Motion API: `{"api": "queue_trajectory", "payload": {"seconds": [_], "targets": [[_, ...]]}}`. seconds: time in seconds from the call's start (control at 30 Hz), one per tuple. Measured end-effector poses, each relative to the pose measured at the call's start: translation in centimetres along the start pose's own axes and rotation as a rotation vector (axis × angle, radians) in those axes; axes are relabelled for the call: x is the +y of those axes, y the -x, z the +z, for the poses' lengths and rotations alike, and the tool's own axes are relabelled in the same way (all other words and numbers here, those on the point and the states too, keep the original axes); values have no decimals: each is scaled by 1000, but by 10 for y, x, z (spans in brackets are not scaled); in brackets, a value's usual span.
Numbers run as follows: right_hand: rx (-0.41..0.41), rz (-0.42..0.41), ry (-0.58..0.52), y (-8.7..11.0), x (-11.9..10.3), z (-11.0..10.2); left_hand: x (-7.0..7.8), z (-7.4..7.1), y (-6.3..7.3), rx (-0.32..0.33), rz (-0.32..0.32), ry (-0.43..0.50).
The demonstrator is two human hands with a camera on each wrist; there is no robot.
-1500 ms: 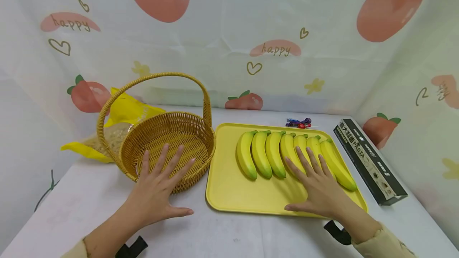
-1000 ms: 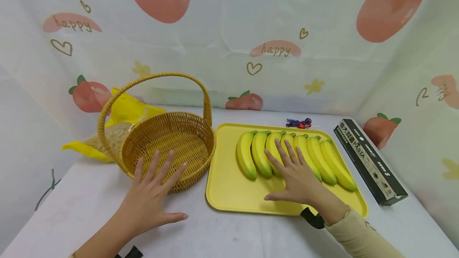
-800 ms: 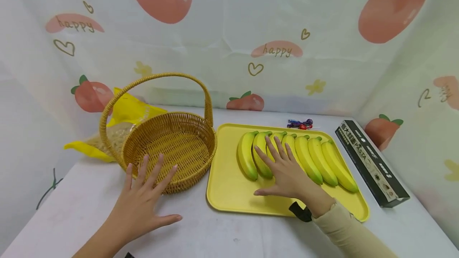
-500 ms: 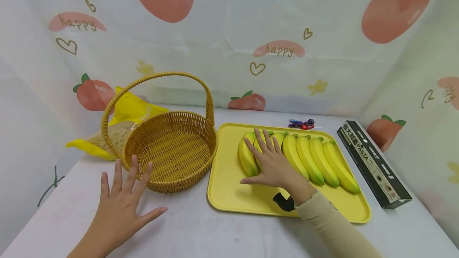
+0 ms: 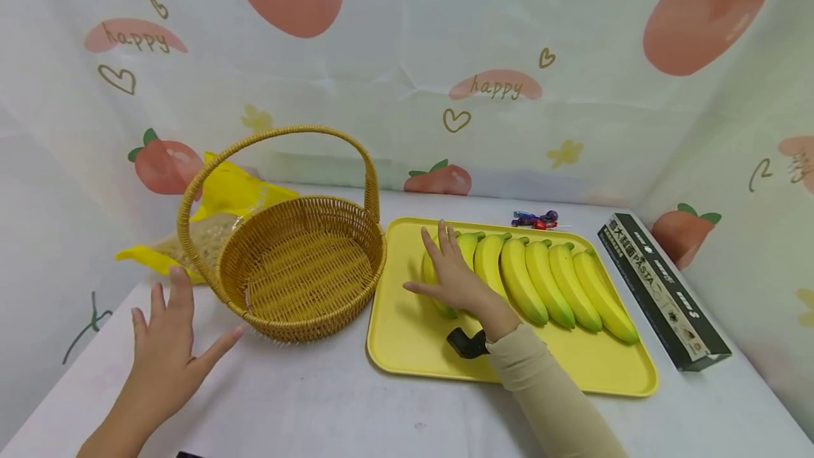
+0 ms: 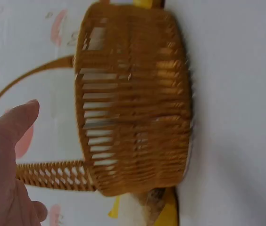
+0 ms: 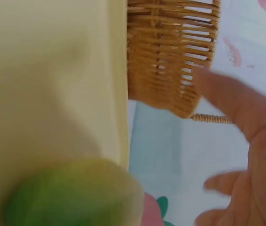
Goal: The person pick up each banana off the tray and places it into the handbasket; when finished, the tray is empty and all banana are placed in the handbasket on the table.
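My left hand (image 5: 162, 352) is held with fingers spread above the white table, in front and to the left of the wicker basket (image 5: 311, 327). In the left wrist view the thumb (image 6: 22, 117) shows beside the basket's wall (image 6: 133, 103), apart from it. My right hand (image 5: 454, 280), fingers apart, hovers over the leftmost banana (image 5: 429, 271) and partly hides it. Several bananas (image 5: 523, 281) lie side by side on the yellow tray (image 5: 407, 352). A blurred green banana tip (image 7: 71, 197) appears low in the right wrist view. Neither hand holds anything.
A yellow bag of grainy food (image 5: 210, 232) lies behind the basket, whose tall handle (image 5: 280, 131) arches upward. To the tray's right is a black pasta box (image 5: 661, 292). Wrapped lollipops (image 5: 534, 219) lie behind the tray. A printed curtain (image 5: 381, 55) hangs at the back.
My right hand has swept left across the bananas, from the right side of the row to the leftmost one. My left hand has drawn left, away from the basket's front.
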State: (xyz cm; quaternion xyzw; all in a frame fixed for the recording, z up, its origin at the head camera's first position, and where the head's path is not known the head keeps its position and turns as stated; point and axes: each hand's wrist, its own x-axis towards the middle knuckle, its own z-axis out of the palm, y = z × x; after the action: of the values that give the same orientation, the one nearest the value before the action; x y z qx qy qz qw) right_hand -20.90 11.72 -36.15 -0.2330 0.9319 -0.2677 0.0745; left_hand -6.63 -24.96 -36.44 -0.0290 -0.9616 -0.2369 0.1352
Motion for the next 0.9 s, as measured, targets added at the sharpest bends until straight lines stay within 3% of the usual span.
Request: {"api": "queue_trajectory", "payload": {"seconds": [0.13,0.2,0.27,0.37,0.43,0.53,0.63,0.77,0.9], "targets": [[-5,86,-101,-6,-3,3,-12,-8,-15,-13,-37,162],[-4,122,-141,-8,-3,5,-15,-10,-24,-50,-68,245],[-5,143,-174,-9,-3,7,-17,-12,-33,-112,-132,304],[-10,149,-193,-9,-4,9,-20,-12,-45,-219,-267,320],[-12,146,-194,-10,-4,11,-24,-10,-52,-248,-291,353],[-14,152,-192,-10,-3,13,-32,-6,-60,-252,-237,427],[-11,156,-187,-9,-1,15,-39,-3,-64,-240,-117,481],[-2,146,-186,-11,2,16,-44,-3,-70,-247,-4,438],[15,122,-177,-13,4,19,-43,-11,-77,-297,55,333]]}}
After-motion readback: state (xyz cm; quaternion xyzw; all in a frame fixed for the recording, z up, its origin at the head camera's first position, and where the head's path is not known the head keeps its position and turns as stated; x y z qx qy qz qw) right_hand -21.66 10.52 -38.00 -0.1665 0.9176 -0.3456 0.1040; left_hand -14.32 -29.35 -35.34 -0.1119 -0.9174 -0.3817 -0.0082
